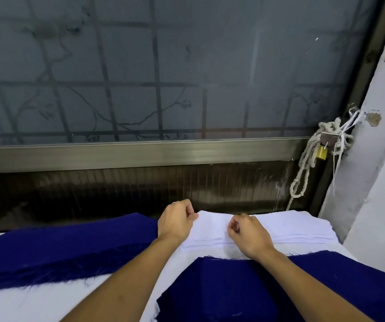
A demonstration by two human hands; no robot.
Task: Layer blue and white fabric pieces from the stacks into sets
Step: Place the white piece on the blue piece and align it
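A blue fabric piece [256, 287] lies closest, at 5 o'clock, on the white-covered desk [36, 298], its frayed far edge passing under the right forearm. At 9 o'clock a blue stack [59, 247] stretches across the desk, its near edge fuzzy with loose threads. Just beyond, toward 1 o'clock, sits the white stack [298, 226]. The left hand [175, 220] pinches the top white piece [212, 225] at its far left corner. The right hand [247, 233] rests on the white stack with fingers curled under; I cannot tell whether it grips a ply. Behind the desk stands a dark ribbed panel [140, 189], then a metal rail [140, 154], then frosted glass [163, 77] with bars showing through. At 3 o'clock a rope [307, 163] and a brass padlock [321, 152] hang beside a chipped pale wall [384, 159].
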